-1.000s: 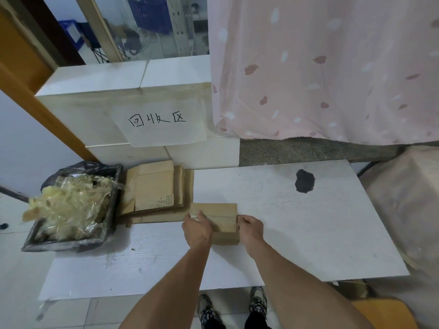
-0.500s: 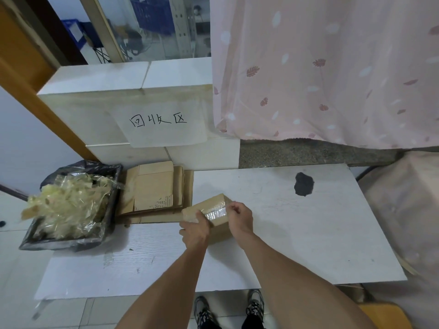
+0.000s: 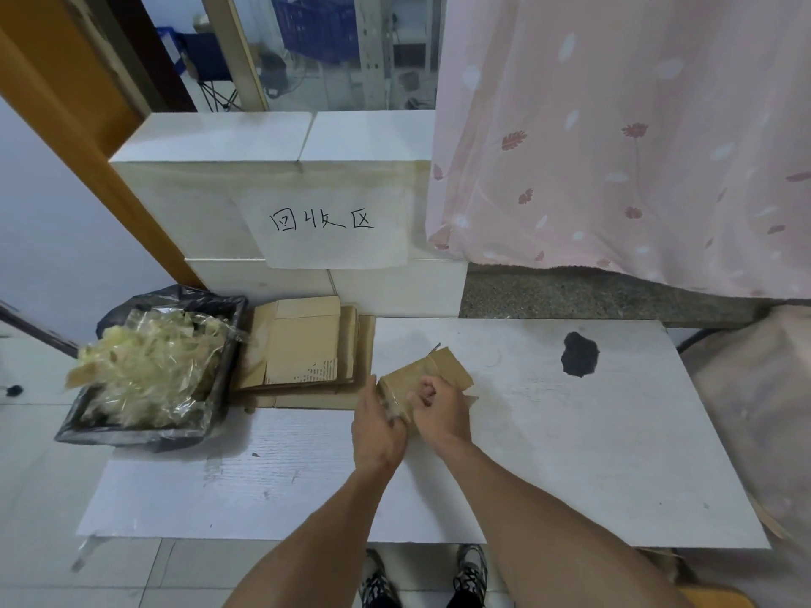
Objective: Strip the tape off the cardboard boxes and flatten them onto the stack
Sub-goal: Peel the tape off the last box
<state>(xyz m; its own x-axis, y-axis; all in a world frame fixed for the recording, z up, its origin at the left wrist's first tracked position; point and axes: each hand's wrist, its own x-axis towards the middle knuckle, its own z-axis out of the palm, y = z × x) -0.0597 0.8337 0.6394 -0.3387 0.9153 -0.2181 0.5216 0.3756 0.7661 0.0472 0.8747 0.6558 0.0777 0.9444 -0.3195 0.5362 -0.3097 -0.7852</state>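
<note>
Head view: a small cardboard box (image 3: 432, 374), partly opened, sits on the white table (image 3: 570, 454) just right of the flattened stack (image 3: 307, 348). The left hand (image 3: 377, 425) grips its near-left end; the right hand (image 3: 439, 405) pinches clear tape. Stripped tape fills the far-left bin (image 3: 153, 366). Judged mid-task: this box remains to be stripped and flattened.

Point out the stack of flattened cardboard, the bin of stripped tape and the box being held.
Stack of flattened cardboard (image 3: 303, 344), head view: on its top sheet.
Bin of stripped tape (image 3: 224, 366), head view: on its right wall.
Box (image 3: 443, 366), head view: on its raised flap.
</note>
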